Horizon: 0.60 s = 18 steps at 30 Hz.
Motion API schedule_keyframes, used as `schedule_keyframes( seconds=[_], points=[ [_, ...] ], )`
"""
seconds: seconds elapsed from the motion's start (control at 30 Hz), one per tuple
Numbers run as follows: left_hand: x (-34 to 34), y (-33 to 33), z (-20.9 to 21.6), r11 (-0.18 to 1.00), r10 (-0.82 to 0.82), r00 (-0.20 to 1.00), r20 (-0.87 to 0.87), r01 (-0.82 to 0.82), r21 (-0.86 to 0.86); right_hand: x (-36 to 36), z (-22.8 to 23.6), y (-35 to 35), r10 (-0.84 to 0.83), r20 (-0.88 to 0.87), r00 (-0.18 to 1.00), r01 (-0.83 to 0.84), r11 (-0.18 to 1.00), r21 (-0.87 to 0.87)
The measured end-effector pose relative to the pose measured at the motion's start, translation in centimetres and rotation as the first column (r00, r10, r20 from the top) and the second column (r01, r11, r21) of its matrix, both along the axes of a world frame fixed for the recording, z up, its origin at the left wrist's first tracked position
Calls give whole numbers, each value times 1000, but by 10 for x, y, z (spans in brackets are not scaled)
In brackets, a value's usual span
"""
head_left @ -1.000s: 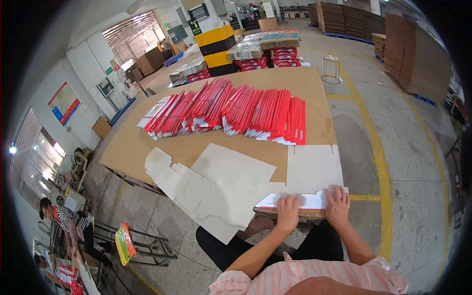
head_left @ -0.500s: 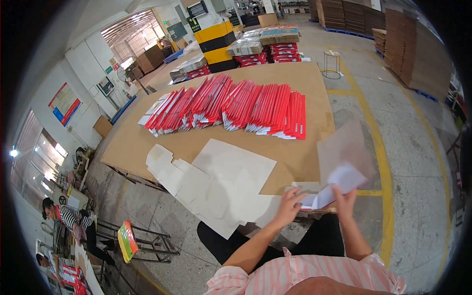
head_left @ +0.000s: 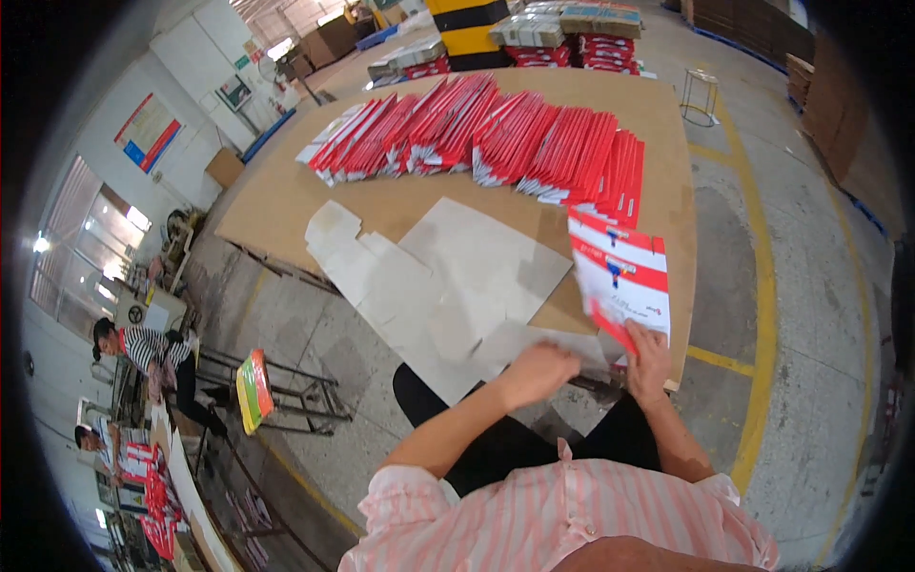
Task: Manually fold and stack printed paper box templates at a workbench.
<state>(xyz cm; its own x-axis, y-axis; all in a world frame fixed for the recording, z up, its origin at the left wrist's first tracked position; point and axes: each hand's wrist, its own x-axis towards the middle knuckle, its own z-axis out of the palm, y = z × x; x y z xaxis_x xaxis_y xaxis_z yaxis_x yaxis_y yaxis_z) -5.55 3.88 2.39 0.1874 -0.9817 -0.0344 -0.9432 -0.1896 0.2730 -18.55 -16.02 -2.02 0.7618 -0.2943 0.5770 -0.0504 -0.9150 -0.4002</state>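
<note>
My right hand (head_left: 648,362) is closed on the lower edge of a red-and-white printed cardboard sleeve (head_left: 629,276), which stands upright near the table's front right corner. A narrow red fold shows beside my fingers. My left hand (head_left: 541,372) is at the table's front edge, left of the sleeve; its fingers look curled but are smeared by motion. Large plain grey-white cardboard sheets (head_left: 448,276) lie in front of me, partly overlapping, the nearest one beside my left hand. Farther back, a long leaning row of red folded sleeves (head_left: 543,143) spreads across the brown table (head_left: 276,210).
Past the table are bundled stacks (head_left: 572,43) beside a yellow-and-black pillar (head_left: 472,33). A wire-framed stool (head_left: 701,98) stands on the floor at the right. At the left, a rack (head_left: 295,386) bears colourful packs (head_left: 254,391); two people work beyond it.
The sleeve in my right hand has turned from its plain side to its printed side. My left hand has moved left, away from it. The whole view has shifted.
</note>
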Motion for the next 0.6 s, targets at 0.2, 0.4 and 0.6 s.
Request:
schedule_keyframes(
  seconds=[0.2,0.4,0.6],
  points=[
    [39,-35,-13,890,366,895,256,-256,-377,0,-4,-3,0,91,996,-15,988,156],
    [75,55,-56,793,572,711,409,-352,-497,4,-5,6,16,-131,991,-35,989,-142],
    [66,75,-48,642,715,686,-138,-721,-259,3,0,5,-15,-193,981,-20,984,-174]
  ],
)
